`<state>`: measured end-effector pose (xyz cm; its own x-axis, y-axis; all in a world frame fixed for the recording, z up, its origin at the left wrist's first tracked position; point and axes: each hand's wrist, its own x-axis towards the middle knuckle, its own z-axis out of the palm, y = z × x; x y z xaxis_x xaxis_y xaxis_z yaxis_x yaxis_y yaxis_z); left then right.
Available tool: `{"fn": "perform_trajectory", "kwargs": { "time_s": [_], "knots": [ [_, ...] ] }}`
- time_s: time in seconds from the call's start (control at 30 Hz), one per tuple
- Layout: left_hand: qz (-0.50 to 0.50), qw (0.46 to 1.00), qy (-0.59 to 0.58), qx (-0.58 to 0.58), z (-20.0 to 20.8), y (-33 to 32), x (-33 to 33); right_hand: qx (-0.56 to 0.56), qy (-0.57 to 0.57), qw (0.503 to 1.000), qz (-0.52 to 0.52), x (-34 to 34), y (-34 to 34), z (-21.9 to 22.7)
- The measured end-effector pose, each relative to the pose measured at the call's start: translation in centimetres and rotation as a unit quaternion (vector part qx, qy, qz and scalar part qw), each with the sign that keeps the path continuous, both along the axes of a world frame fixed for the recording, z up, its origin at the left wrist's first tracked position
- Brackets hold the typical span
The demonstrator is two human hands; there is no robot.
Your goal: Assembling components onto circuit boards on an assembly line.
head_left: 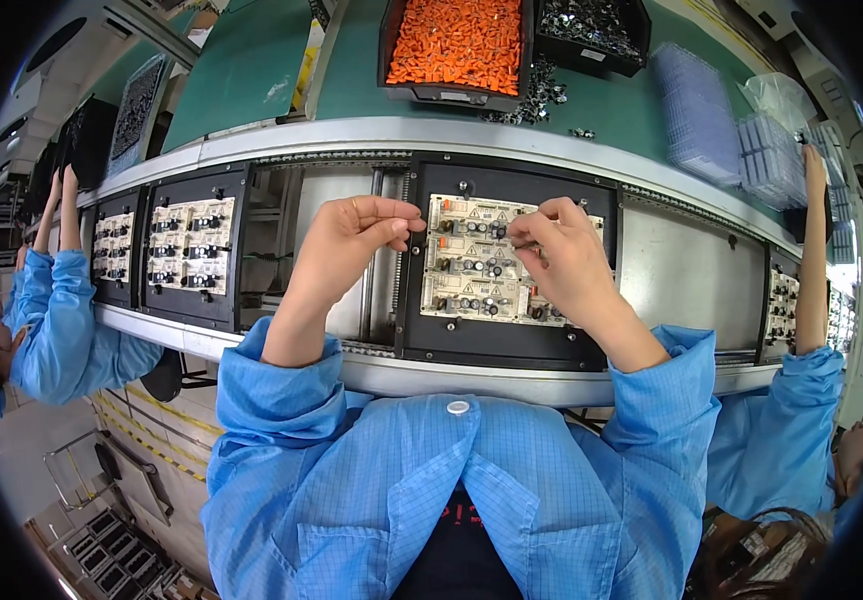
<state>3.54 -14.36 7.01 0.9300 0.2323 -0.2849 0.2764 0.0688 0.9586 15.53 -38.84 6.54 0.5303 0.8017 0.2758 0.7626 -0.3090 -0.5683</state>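
Two hands at one black circuit-board tray

Circuit boards lie in a tray on the conveyor, bins behind, probably another tray rightward.

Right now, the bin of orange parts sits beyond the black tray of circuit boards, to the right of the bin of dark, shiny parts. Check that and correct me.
The side is wrong: the head view shows the bin of orange parts beyond the black tray, but left of the bin of dark, shiny parts.
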Motion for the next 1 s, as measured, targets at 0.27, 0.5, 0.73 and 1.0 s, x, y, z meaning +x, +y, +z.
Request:
{"fn": "perform_trajectory", "kwargs": {
  "time_s": [0.27, 0.5, 0.73, 1.0],
  "knots": [
    [0.029, 0.998, 0.05, -0.006, 1.1, -0.7, -0.3, -0.015, -0.077, 0.997, -0.021, -0.9, 0.3, 0.0],
    [0.008, 0.993, 0.044, 0.113, 1.0, -1.5, -1.9, -0.055, -0.069, 0.995, -0.042, 0.3, 0.3, 1.1],
    [-0.017, 0.955, 0.029, 0.295, 2.3, -4.6, -3.0, 0.003, -0.111, 0.985, -0.134, 13.7, 3.2, -0.6],
    [-0.017, 0.938, 0.041, 0.343, 2.6, -6.3, -3.7, -0.056, -0.194, 0.975, -0.088, 16.5, 4.9, -3.1]
  ]
}}
